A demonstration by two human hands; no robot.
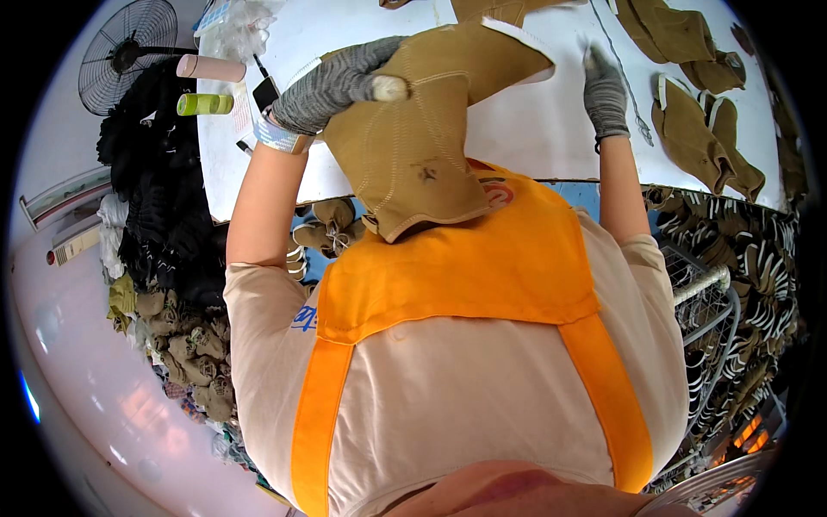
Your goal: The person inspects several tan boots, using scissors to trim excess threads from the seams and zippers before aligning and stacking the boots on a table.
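Note:
A brown suede-like boot upper point(405, 142) with pale stitching lines and a white inner edge hangs over the near edge of the table, against my orange apron point(457, 276). A small dark mark shows on its lower part. My left hand point(345, 82), in a grey knit glove with a bare thumb tip, is closed on its left side; the fingers behind it are hidden. My right hand point(606, 95), in a similar glove, is apart from the boot upper, over the white table. Its fingers point forward, slightly blurred, with nothing seen in them. A thin dark cord point(633, 95) lies beside it.
More brown boot uppers point(702, 138) lie on the white table point(534, 129) at right and far side. A pink bottle point(211, 68), a green can-shaped container point(205, 104) and a plastic bag point(241, 34) stand at left. Below right is a wire cart point(706, 302); a fan point(127, 56) stands far left.

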